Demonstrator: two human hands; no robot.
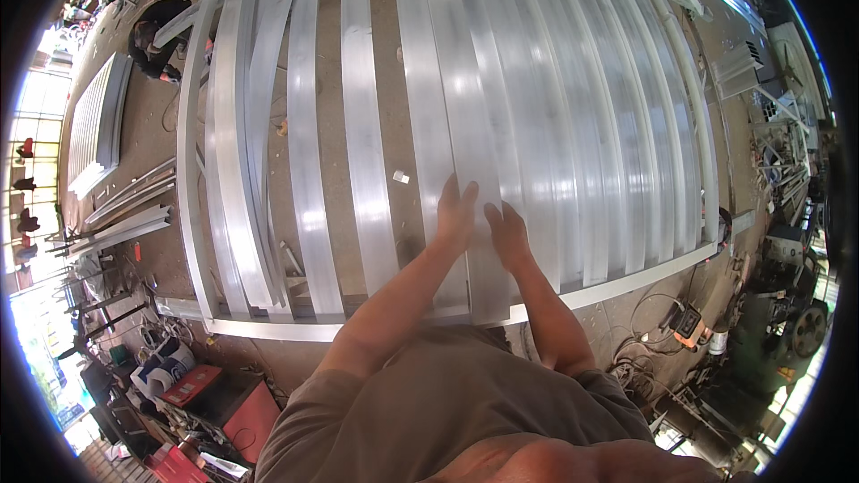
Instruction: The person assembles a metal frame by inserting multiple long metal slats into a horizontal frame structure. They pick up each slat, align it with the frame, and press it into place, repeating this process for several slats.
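Long silver metal slats [362, 125] run away from me across a rectangular metal frame [617, 291]. My left hand [456, 215] rests on the slats near the middle, fingers stretched forward and apart. Just right of it and slightly nearer to me, my right hand [509, 234] is also open, fingers pointing away. Between the hands lies one slat [483, 273], whose near end reaches the frame's front bar by my waist. Slats to the right sit close together; those to the left have gaps with brown floor showing through.
A person in dark clothes [159, 40] bends by the frame's far left corner. Stacked panels [100, 121] and loose metal bars [125, 228] lie to the left. A red cabinet [237, 416] stands at lower left. An orange-and-black tool [689, 326] with cables is at lower right.
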